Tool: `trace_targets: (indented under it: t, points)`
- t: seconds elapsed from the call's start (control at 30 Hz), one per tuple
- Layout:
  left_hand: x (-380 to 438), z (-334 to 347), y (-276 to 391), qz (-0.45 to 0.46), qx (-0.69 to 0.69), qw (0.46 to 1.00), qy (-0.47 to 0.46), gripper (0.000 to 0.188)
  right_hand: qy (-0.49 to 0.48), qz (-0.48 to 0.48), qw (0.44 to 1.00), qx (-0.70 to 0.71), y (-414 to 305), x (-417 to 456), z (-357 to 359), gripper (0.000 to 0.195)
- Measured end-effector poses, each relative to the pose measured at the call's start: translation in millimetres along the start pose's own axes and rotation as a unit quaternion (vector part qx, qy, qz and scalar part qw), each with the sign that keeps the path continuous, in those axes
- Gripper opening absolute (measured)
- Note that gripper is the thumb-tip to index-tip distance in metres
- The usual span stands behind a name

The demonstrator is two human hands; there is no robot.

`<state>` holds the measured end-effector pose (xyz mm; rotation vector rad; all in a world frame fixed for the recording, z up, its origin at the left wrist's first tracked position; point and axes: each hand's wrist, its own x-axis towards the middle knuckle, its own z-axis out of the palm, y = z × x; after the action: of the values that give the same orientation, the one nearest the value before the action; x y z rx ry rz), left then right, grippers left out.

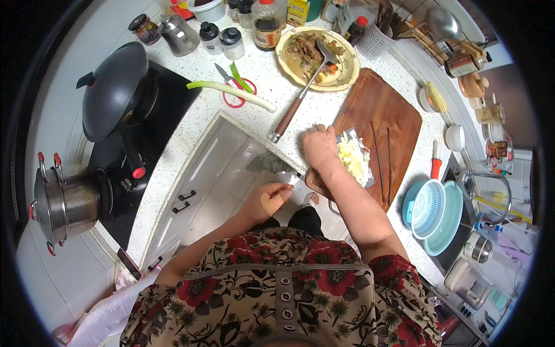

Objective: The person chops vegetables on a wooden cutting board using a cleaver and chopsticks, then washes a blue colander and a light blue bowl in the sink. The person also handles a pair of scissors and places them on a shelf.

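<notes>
My right hand is closed at the left side of a cleaver blade, its grip on the handle mostly hidden by the fist. Chopped pale leek or scallion lies heaped on the grey blade, above the wooden cutting board. Two dark chopsticks rest on the board, right of the heap. My left hand hovers in front of the counter, loosely curled with nothing seen in it; a tan patch like a plaster lies near the thumb.
A plate of cooked food supports a wood-handled spatula. A leek stalk lies across red-handled scissors. Left are a lidded wok and steel pot on a black cooktop; right, a blue colander by the sink.
</notes>
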<state>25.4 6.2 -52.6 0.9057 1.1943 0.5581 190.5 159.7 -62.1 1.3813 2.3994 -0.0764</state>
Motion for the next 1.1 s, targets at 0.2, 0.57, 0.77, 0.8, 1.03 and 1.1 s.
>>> trace_targets:
  t: [0.2,0.57,0.77,0.8,1.03,1.1]
  points:
    - [1,-8,4,-0.012,0.013,1.000,-0.005,0.042,0.049,0.010,0.998,0.050,-1,3,12,0.018]
    - [4,-14,-3,0.003,0.048,0.999,-0.018,0.039,0.170,0.209,0.910,0.315,86,-94,-21,0.013]
    - [12,-8,-7,0.052,0.049,0.997,-0.003,0.037,0.244,0.238,0.889,0.307,99,-126,4,0.018]
    - [13,-7,0,0.067,0.052,0.996,0.004,0.036,0.253,0.253,0.881,0.309,105,-128,8,0.017]
    - [15,-4,3,0.010,0.020,0.999,-0.024,0.037,0.209,0.303,0.883,0.291,135,-134,31,0.018]
    - [11,-5,3,0.040,0.090,0.995,-0.016,0.038,0.182,0.295,0.902,0.257,134,-122,31,0.020]
